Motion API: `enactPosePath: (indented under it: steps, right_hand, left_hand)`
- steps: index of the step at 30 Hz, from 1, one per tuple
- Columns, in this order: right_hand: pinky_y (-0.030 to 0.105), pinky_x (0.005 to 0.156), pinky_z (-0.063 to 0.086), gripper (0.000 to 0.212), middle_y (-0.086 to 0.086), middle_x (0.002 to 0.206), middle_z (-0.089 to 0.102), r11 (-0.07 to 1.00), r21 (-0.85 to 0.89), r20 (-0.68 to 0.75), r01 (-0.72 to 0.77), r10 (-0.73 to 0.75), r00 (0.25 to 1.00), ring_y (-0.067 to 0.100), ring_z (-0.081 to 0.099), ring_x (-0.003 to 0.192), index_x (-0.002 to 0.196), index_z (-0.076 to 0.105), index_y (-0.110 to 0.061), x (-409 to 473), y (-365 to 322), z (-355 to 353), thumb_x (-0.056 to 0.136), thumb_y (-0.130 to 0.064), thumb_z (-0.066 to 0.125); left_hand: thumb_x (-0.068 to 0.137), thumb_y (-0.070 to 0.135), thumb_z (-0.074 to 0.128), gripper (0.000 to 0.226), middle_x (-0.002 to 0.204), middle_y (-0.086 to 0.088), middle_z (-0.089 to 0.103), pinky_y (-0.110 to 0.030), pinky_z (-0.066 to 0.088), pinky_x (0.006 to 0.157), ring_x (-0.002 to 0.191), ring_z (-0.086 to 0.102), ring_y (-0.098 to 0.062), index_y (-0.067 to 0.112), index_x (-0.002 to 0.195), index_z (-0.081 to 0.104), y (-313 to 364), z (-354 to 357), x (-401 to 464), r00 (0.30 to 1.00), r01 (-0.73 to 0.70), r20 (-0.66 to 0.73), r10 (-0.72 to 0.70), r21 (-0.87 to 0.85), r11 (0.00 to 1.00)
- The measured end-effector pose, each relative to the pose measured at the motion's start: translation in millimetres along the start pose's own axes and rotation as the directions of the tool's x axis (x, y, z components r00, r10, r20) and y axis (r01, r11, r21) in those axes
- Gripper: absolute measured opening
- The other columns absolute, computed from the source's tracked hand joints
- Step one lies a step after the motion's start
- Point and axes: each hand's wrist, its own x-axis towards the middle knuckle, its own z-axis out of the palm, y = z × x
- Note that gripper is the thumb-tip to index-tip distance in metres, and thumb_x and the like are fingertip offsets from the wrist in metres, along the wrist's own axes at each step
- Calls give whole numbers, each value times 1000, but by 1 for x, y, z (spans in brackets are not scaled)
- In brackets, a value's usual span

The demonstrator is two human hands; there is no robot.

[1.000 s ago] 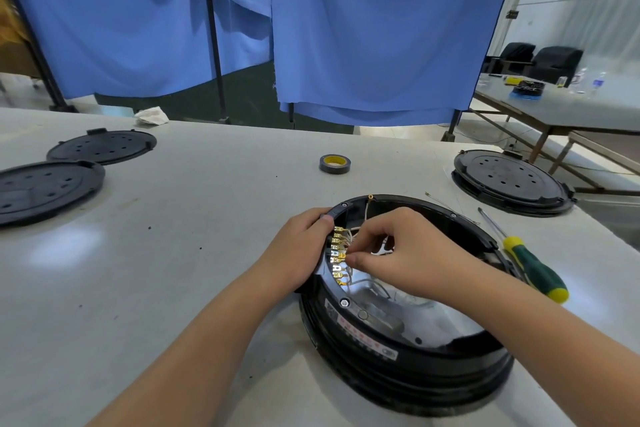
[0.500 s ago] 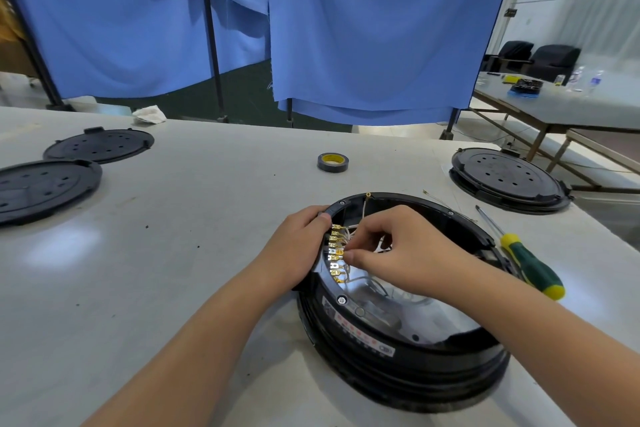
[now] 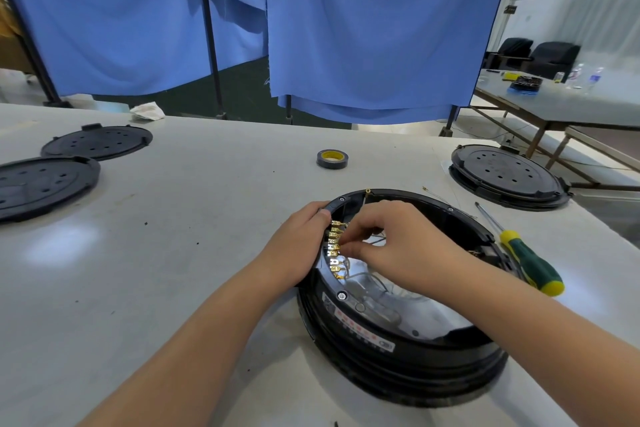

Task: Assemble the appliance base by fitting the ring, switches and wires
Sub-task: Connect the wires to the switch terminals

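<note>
Appliance base (image 3: 398, 354) lying open side up on the counter (image 3: 173, 253), near its front edge. The left hand (image 3: 294, 246) holds the near-left rim, fingers curled over the edge. The right hand (image 3: 391, 250) reaches inside, its grip pinching one of the brass spade terminals (image 3: 334, 246), thumb and forefinger pressed together. The terminals stand in a row along the inner left wall; the row's long axis runs roughly away from the viewer, and the tips appear to point inward, to the right.

Probable hazards: a terminal pushed on at an angle could bend its tab; thin wires (image 3: 367, 279) below the hand could be snagged or pulled loose; the rim hold slipping could let the base rotate. A screwdriver (image 3: 526, 262) lies to the right, apart from the base.
</note>
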Motion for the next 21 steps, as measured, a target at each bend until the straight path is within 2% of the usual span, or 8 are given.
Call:
enactPosePath:
  steps: [4,10,17,21]
  right_hand:
    - [12,70,45,10,-15,72,66,1000,-5,-6,-6,6,1000,-5,57,78,73,70,-30,-3,-2,1,82,-25,71]
    - [13,75,40,6,-19,73,59,996,-70,-6,52,-52,999,-3,52,83,78,73,-24,0,-3,0,82,-19,71]
    - [14,71,44,19,-17,70,63,998,-58,-3,40,-40,999,-3,56,79,68,63,-34,0,-5,2,81,-23,71]
    - [15,76,43,8,-21,72,59,997,-63,-12,53,-53,999,-5,52,87,75,68,-29,-1,-3,3,82,-25,71]
  left_hand:
    - [99,19,37,27,101,-4,67,-42,43,94,101,60,-23,18,104,64,-1,0,0,1000,2,16,-2,4,1000]
    - [100,21,36,28,107,-1,66,-38,42,97,106,59,-19,22,110,62,0,0,1,999,6,32,-7,14,1000]
    - [100,21,35,27,103,3,65,-33,42,92,102,58,-16,25,108,61,0,0,0,999,0,36,-1,15,1000]
    - [100,21,36,27,103,4,65,-32,43,90,101,59,-14,27,107,61,1,-1,0,999,-5,41,5,11,1000]
